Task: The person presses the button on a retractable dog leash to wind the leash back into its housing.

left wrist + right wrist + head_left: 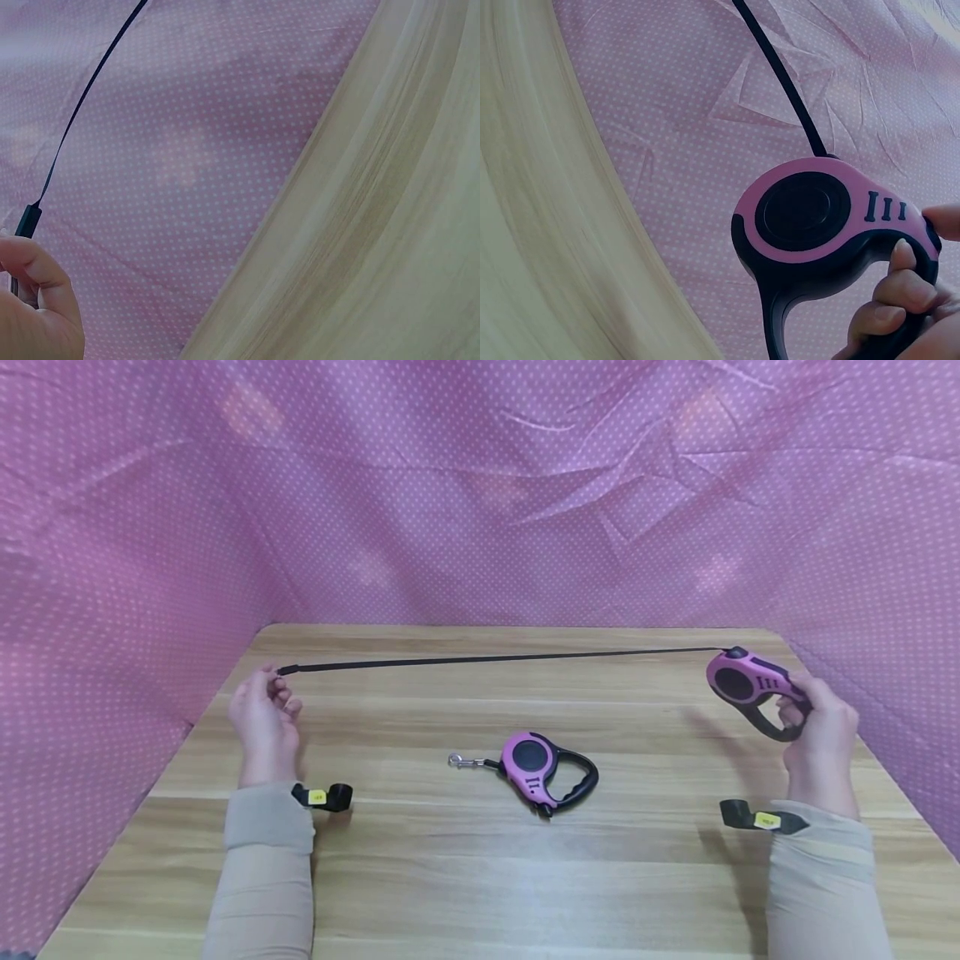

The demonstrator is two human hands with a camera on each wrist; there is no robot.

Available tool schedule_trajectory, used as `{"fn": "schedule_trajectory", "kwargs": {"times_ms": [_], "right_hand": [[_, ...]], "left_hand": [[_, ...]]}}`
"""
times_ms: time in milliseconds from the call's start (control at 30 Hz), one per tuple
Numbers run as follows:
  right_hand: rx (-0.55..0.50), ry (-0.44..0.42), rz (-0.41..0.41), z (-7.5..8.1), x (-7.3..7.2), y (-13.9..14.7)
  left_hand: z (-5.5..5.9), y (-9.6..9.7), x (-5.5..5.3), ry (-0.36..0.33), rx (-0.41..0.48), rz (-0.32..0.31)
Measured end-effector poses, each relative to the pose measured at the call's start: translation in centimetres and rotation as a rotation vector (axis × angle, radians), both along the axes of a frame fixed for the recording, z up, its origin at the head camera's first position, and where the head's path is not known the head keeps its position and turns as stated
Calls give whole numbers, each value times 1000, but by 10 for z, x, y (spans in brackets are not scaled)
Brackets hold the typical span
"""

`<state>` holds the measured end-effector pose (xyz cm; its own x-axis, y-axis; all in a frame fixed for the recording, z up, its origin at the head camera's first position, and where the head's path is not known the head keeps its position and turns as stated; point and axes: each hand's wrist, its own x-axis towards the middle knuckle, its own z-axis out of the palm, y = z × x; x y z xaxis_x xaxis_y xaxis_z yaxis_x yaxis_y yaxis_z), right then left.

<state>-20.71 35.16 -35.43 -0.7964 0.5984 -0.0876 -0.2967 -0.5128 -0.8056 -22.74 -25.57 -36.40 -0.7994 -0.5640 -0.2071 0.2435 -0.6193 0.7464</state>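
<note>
Plainly, the right grip [821, 718] grasps the pink-and-black leash [738, 679], its fingers curled round the looped handle [767, 725] and its thumb set near the handle's upper end. That leash is raised over the right side of the desk [420, 877], its round housing turned inward. From the housing a black strap [480, 658] runs out, straight and nearly level in the head view, across to the left grip [266, 718], which pinches the thicker black tab [28, 221] at the strap's far end between thumb and fingers; whatever lies beyond the tab is hidden by those fingers. Between the two forearms, the second leash [519, 753] lies flat on the wood-grain desk, touched by neither grip. It is pink and black too, with its handle loop to the right and its small metal clasp [468, 762] pointing left. Both arms wear pale sleeves, and at each wrist sits a black band with a yellow label, one on the left [318, 797] and another on the right [767, 820]. Behind everything hangs a pink cloth [465, 535] with white dots, creased and draped around the desk.
</note>
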Motion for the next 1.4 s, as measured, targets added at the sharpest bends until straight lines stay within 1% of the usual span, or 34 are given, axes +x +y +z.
{"fn": "schedule_trajectory", "kwargs": {"times_ms": [167, 367, 567, 1067, 1200, 1400], "right_hand": [[4, -9, -11, 0, -2, -1], [-26, -2, -37, 0, -3, -1], [-39, -17, -33, 0, -3, -1], [-79, -2, 67, -1, -1, 0], [-88, -10, 92, -1, -1, 1], [-72, -28, 122, -1, 1, 0]], "left_hand": [[0, 0, 1, 2, 3, 0], [1, 1, 1, 1, 7, 1], [0, 3, 1, -10, -11, 4], [2, 4, 1, -30, -7, -2], [2, 4, 1, -32, -10, 0], [1, 4, 2, -31, -10, -8]]}}
